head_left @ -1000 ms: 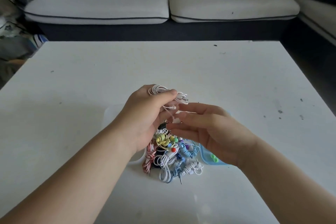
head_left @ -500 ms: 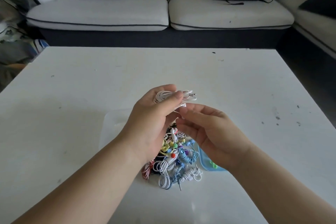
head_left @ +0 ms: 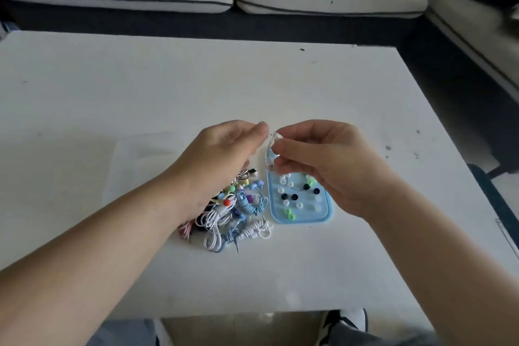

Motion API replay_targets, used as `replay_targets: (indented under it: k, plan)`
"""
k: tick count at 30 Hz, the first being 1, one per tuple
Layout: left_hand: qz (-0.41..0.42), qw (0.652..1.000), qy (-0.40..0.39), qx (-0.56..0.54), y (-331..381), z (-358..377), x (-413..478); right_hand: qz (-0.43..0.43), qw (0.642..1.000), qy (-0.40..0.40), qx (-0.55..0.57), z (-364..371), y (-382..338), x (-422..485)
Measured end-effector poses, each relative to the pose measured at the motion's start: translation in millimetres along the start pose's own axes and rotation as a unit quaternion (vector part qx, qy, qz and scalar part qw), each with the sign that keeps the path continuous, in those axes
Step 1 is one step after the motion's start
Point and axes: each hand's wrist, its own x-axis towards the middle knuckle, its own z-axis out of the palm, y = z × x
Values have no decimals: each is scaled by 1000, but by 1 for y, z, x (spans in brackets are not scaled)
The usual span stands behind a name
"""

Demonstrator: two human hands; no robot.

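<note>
In the head view, your right hand (head_left: 323,161) pinches a small clear plastic piece (head_left: 270,152) between thumb and fingertips, above the far end of the blue tray (head_left: 325,212). Your left hand (head_left: 222,154) hovers just beside the piece with its fingers curled. Whether it grips anything is hidden. The earphone pile (head_left: 238,213) lies below your left wrist.

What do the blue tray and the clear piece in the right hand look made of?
The blue tray: soft matte silicone or plastic, judging by its rounded raised rim. The clear piece: thin glossy transparent plastic, probably; light glints along its curved edge.
</note>
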Motion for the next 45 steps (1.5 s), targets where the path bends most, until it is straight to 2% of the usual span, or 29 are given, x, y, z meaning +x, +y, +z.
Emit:
replay_targets:
  k: [4, 9, 12, 19, 23, 26, 33, 36, 39, 41, 43, 45]
  plan:
    - [60, 998, -15, -22, 0, 17, -4, 3, 1000, -14, -4, -1, 2, -4]
    - [22, 995, -47, -90, -1, 21, -8, 37, 998, -33, 45, -5, 1, -8]
    - [30, 993, -49, -101, -3, 20, -11, 42, 997, -20, 54, -7, 3, -10]
    - [49, 998, -21, -43, 2, 21, -17, 46, 998, 31, 42, 1, 12, -15]
    - [58, 997, -13, -50, 2, 22, -14, 44, 996, -1, 78, -1, 13, -14]
    - [54, 996, 25, -59, 1, 20, -10, 51, 991, -40, 113, -7, 11, -13]
    - [64, 998, 9, -19, -4, 22, -10, 42, 995, -10, 88, -8, 18, -11]
    - [72, 997, 15, -9, -4, 25, -14, 48, 995, -26, 89, -8, 18, -15]
    - [61, 998, 9, -22, -3, 27, -20, 41, 998, -32, 45, -9, 17, -23]
    - [45, 998, 11, -46, -2, 27, -24, 31, 999, 1, -8, -14, 18, -26]
    - [35, 997, 14, -68, -2, 24, -31, 7, 989, 53, -140, -23, 26, -27]
    - [20, 997, 17, -74, -6, 23, -39, -13, 942, 74, -326, -32, 40, -24]
